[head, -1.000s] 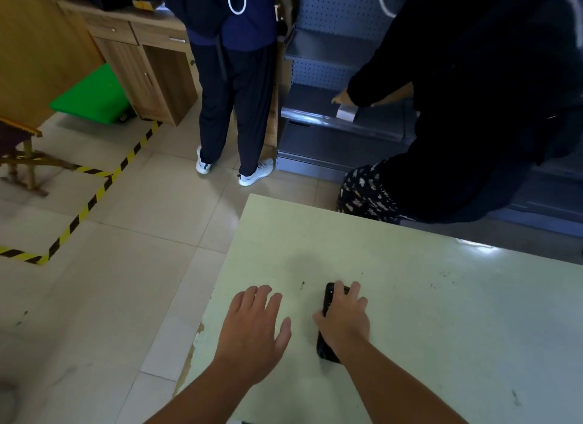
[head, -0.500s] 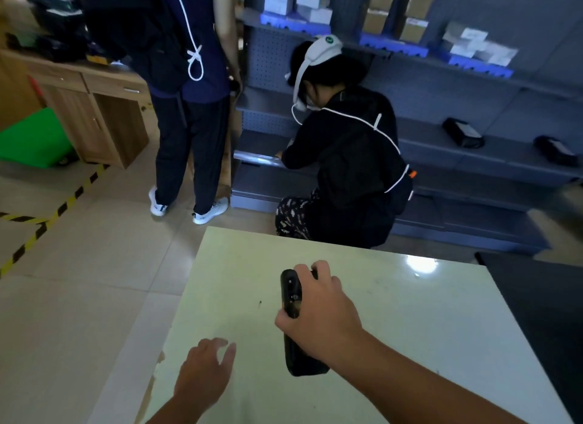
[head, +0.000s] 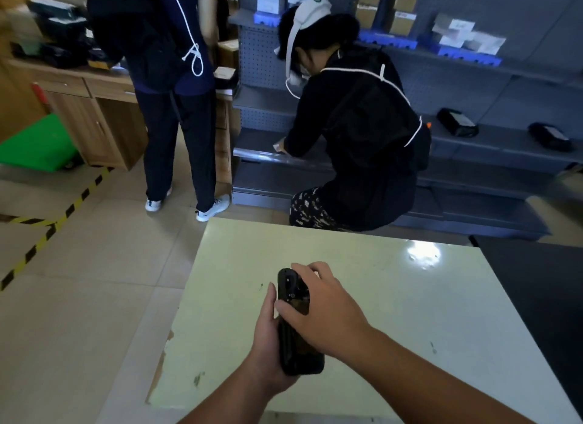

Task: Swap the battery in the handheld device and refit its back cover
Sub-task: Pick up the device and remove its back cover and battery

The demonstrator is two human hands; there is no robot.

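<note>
fingers [head: 310,267] of my right hand [head: 325,310] curl over the handheld device [head: 295,322]; my left hand [head: 268,335] cups it from below. device held above the table [head: 410,297], toward its near left corner, long axis pointing away from me. i judge both hands equally near.

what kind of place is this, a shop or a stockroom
Probably a stockroom or workshop corner rather than a shop floor: grey metal shelving carrying cardboard boxes, yellow-black hazard tape on the tiled floor, and a plain worktable.
</note>
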